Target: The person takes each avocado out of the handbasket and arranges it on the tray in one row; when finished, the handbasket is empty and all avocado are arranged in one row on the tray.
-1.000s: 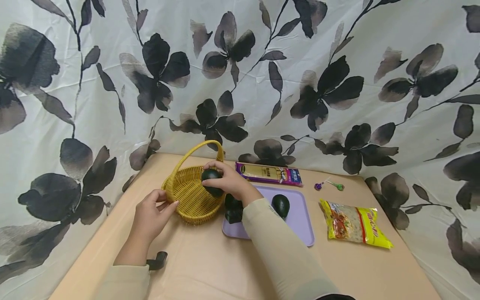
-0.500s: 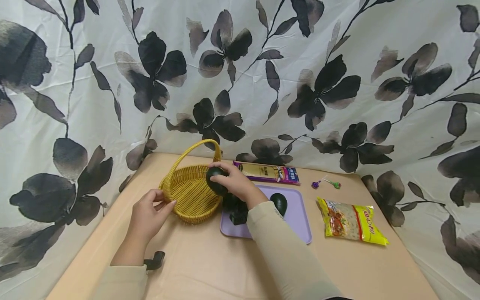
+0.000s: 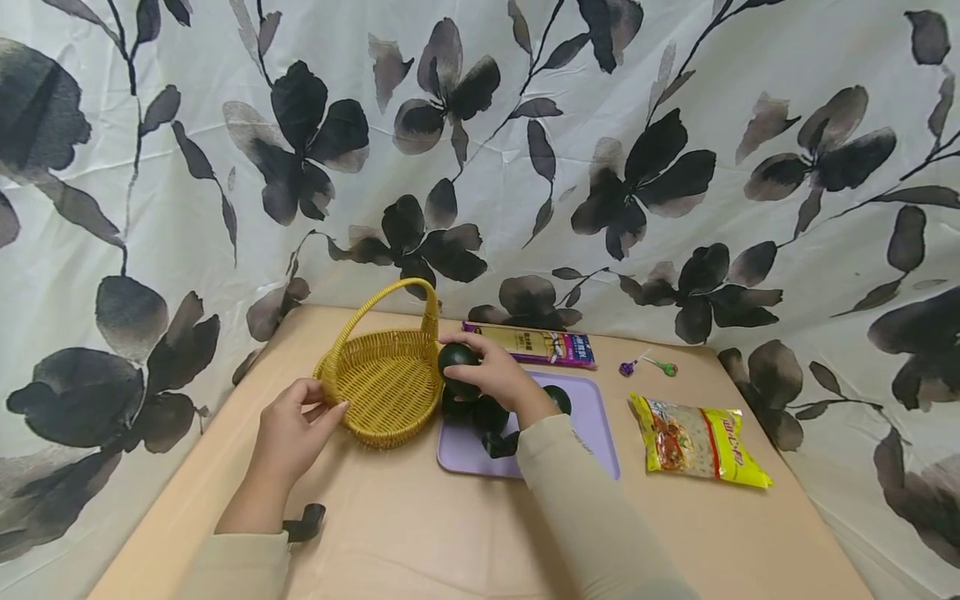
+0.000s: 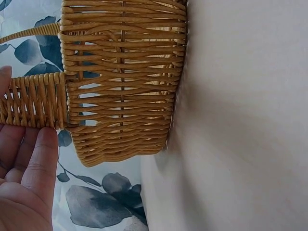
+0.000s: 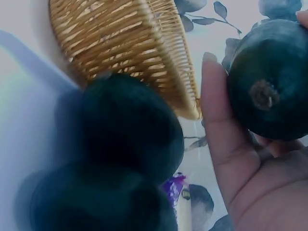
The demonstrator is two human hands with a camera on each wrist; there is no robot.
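In the head view my left hand [image 3: 294,433] holds the yellow wicker basket [image 3: 386,383] at the left base of its handle [image 4: 36,100], thumb on one side and fingers on the other in the left wrist view. Nothing lies in the visible part of the basket. My right hand [image 3: 501,375] grips a dark green avocado [image 3: 459,371] just off the basket's right rim, above the lilac tray [image 3: 592,425]. A brown stem scar shows on it in the right wrist view. More avocados [image 5: 132,125] lie on the tray, partly hidden by my right hand and sleeve.
Behind the tray lies a purple-edged flat food packet [image 3: 531,343]. Two lollipops [image 3: 648,367] are right of it, and a yellow snack bag [image 3: 699,442] lies at the right. A floral curtain [image 3: 480,150] hangs along the table's back edge.
My right hand has carried the avocado rightward, from over the basket's inside to beyond its right rim, above the tray. My left hand keeps its hold on the handle.
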